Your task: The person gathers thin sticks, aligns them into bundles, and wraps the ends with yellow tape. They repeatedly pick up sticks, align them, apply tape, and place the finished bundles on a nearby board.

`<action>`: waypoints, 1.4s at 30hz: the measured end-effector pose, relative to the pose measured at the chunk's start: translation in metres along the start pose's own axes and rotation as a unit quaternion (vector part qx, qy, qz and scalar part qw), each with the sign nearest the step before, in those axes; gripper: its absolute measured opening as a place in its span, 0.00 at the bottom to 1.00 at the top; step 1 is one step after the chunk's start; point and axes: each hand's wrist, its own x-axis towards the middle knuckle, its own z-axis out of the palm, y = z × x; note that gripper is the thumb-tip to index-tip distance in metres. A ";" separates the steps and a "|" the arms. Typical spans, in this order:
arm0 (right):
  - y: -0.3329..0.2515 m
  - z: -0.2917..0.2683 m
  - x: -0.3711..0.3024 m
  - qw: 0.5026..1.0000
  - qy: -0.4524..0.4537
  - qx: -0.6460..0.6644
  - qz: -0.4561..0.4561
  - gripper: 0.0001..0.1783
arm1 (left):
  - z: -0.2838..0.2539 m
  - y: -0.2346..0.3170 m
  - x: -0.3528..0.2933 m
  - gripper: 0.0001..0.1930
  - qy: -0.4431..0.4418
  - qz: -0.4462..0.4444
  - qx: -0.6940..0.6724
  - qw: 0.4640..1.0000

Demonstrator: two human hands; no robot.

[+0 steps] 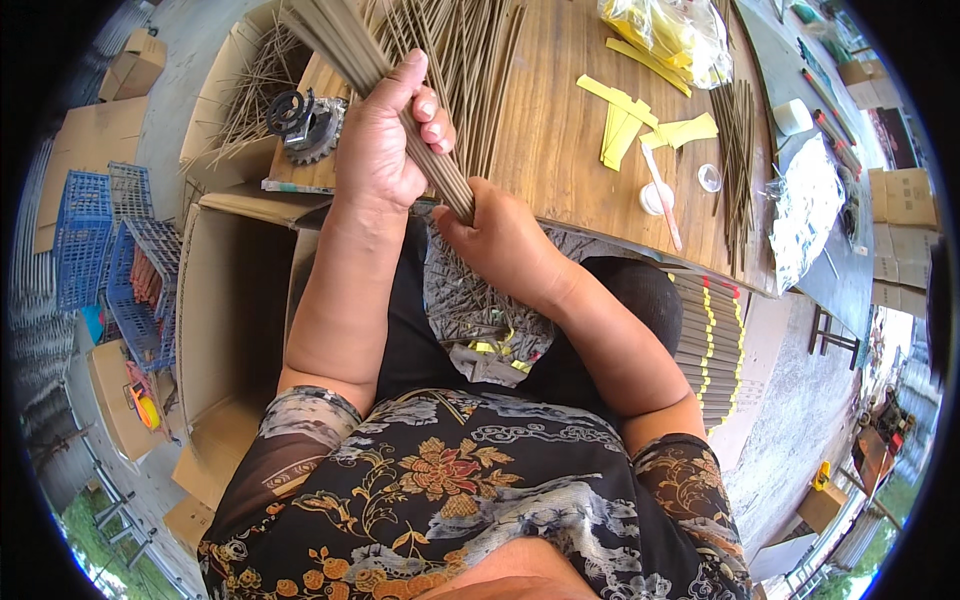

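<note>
A bundle of thin brown incense sticks [335, 40] slants from the upper left down towards my lap, held in both hands. My left hand [385, 145] is wrapped around its middle, thumb pointing up along the sticks. At the lower end, my right hand [505, 240] closes around the bundle, with its thumb and fingers over the stick ends. Behind the hands, more loose incense sticks [485, 75] lie on the wooden table [560, 170]. A black toothed metal device [312, 130] stands at the table's left edge, beside my left wrist.
Yellow paper strips [625, 120], a white pot [652, 199] with a brush [663, 180] and a plastic bag [690, 35] lie on the table's right. An open cardboard box [235, 300] stands at my left. Banded stick bundles [700, 345] are at my right.
</note>
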 end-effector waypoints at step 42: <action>-0.015 -0.013 -0.007 0.962 -0.157 0.198 0.103 0.13 | -0.011 0.010 -0.001 0.11 -0.140 0.002 -0.075 0.987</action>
